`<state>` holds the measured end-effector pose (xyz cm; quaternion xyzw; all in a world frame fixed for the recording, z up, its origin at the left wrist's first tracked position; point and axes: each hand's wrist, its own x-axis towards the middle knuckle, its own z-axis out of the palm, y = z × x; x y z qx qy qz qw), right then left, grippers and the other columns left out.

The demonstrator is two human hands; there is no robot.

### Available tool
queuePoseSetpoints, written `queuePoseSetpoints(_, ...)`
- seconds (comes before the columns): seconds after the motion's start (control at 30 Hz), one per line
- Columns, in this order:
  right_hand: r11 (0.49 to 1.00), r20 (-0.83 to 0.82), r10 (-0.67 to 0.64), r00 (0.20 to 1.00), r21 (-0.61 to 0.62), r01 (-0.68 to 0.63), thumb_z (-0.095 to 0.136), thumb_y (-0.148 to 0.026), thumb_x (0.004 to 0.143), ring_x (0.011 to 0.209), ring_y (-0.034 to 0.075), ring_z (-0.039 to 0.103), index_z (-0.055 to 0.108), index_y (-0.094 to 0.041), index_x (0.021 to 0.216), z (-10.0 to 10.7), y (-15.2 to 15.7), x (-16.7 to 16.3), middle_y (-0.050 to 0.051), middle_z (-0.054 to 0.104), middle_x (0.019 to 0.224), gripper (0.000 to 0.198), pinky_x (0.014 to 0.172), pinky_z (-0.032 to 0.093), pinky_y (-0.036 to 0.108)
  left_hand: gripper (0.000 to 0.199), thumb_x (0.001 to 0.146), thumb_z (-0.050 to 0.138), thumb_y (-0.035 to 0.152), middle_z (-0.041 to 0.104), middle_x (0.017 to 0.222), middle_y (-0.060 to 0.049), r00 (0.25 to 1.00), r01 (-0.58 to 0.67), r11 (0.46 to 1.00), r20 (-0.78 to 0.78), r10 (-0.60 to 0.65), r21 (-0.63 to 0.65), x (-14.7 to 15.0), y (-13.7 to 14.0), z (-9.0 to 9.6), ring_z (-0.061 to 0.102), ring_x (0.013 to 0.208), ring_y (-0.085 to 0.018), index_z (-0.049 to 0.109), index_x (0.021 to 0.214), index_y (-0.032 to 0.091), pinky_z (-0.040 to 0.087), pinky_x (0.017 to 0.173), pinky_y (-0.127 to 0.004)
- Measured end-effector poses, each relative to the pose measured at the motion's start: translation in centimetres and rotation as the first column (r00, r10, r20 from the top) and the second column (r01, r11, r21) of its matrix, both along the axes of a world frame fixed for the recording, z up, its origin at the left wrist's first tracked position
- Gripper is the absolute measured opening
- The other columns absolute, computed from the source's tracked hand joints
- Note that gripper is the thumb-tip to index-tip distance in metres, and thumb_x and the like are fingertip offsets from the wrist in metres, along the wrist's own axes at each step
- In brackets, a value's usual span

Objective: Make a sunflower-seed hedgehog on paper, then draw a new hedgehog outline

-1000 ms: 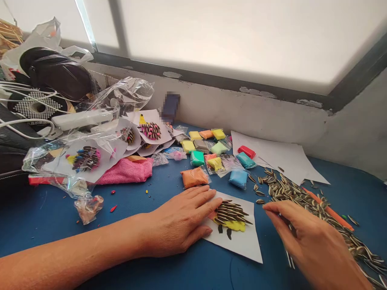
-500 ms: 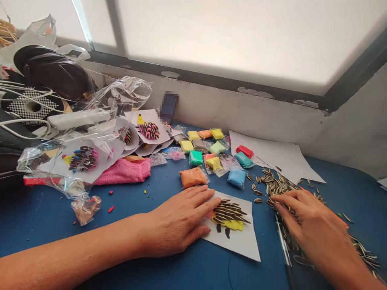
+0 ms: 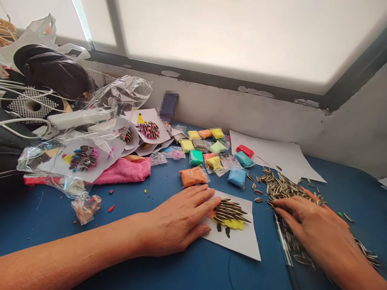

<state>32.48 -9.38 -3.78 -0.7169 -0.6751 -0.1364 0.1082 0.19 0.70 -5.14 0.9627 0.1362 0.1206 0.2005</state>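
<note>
We get soft daylight from the big pale window [image 3: 229, 40], which glows nearly white in its middle and dims toward the dark frame [image 3: 353, 76]; the blue table [image 3: 169, 272] sinks into shade at the far left, while glints streak the clear plastic bag [image 3: 127, 90]. We find the left hand [image 3: 178, 223] fairly crisp; the seeds [image 3: 292, 237] below the right hand [image 3: 317, 231] look dark and soft, and a blocky patch hides a dark object [image 3: 169, 106].
</note>
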Motion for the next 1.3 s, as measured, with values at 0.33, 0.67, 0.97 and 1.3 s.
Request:
queuePoseSetpoints(0.33, 0.998, 0.037, -0.063, 0.997, 0.026, 0.062, 0.039, -0.043, 0.094, 0.068, 0.028, 0.073, 0.073, -0.026, 0.078, 0.1, 0.0, -0.3, 0.006, 0.077, 0.083, 0.042, 0.051, 0.051, 0.040, 0.054, 0.102, 0.052, 0.029, 0.045, 0.156, -0.021, 1.000, -0.006, 1.000, 0.024, 0.006, 0.008, 0.1, 0.1, -0.1, 0.040, 0.148, -0.035, 0.041, 0.152, 0.010, 0.034, 0.122, -0.052)
queuePoseSetpoints(0.67, 1.000, -0.041, 0.001, 0.999, 0.012, 0.000, 0.031, -0.053, 0.101, 0.085, 0.029, 0.073, 0.079, -0.022, 0.094, -0.7, 0.6, 0.4, 0.011, 0.074, 0.092, 0.058, 0.068, 0.058, 0.045, 0.054, 0.102, 0.050, 0.029, 0.043, 0.158, -0.021, 1.000, -0.007, 1.000, 0.024, 0.008, -0.010, 0.0, 0.0, -0.1, 0.038, 0.149, -0.036, 0.040, 0.152, 0.012, 0.034, 0.122, -0.053)
queuePoseSetpoints(0.97, 0.999, -0.108, 0.046, 0.993, -0.020, -0.049, 0.038, -0.059, 0.099, 0.077, 0.024, 0.072, 0.077, -0.023, 0.093, -0.1, 0.9, 0.4, 0.009, 0.073, 0.089, 0.053, 0.060, 0.055, 0.038, 0.054, 0.103, 0.049, 0.030, 0.042, 0.159, -0.018, 1.000, -0.020, 1.000, 0.004, 0.020, -0.021, 0.0, 0.0, 0.0, 0.038, 0.149, -0.033, 0.039, 0.154, 0.016, 0.032, 0.123, -0.052)
queuePoseSetpoints(1.3, 0.998, -0.197, 0.039, 0.980, 0.051, -0.029, 0.040, -0.048, 0.094, 0.074, 0.026, 0.065, 0.061, -0.023, 0.078, 0.5, 1.2, -0.9, 0.010, 0.069, 0.080, 0.036, 0.067, 0.051, 0.041, 0.055, 0.103, 0.049, 0.031, 0.042, 0.160, -0.018, 1.000, -0.016, 1.000, -0.010, 0.016, -0.004, 0.0, -0.1, -0.1, 0.036, 0.150, -0.033, 0.039, 0.154, 0.013, 0.031, 0.124, -0.051)
